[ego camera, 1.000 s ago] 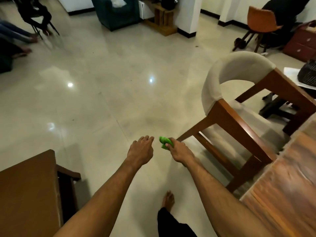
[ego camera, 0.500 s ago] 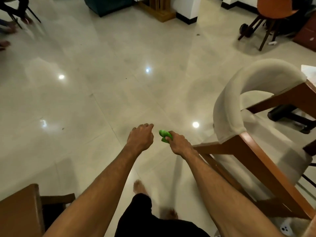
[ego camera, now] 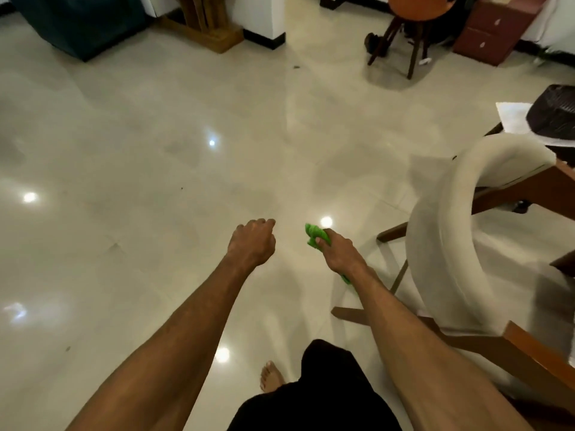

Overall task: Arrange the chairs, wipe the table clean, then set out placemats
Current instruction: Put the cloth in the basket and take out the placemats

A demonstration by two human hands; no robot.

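Since earlier the chair (ego camera: 441, 244) has slid right of you; right hand (ego camera: 340, 255) grips the cloth (ego camera: 315, 234), left hand (ego camera: 252, 244) loosely clenched, empty: wiping likely next, so turn tableward.

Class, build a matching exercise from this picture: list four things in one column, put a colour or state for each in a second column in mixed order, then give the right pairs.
Column one:
1. right hand
2. left hand
3. cream chair
4. drawer unit

Column two:
A. reddish-brown, at the far right by the wall
B. closed in a loose fist, holding nothing
C. curved padded back on a wooden frame
D. gripping a green cloth

Pairs: 1-D, 2-B, 3-C, 4-A
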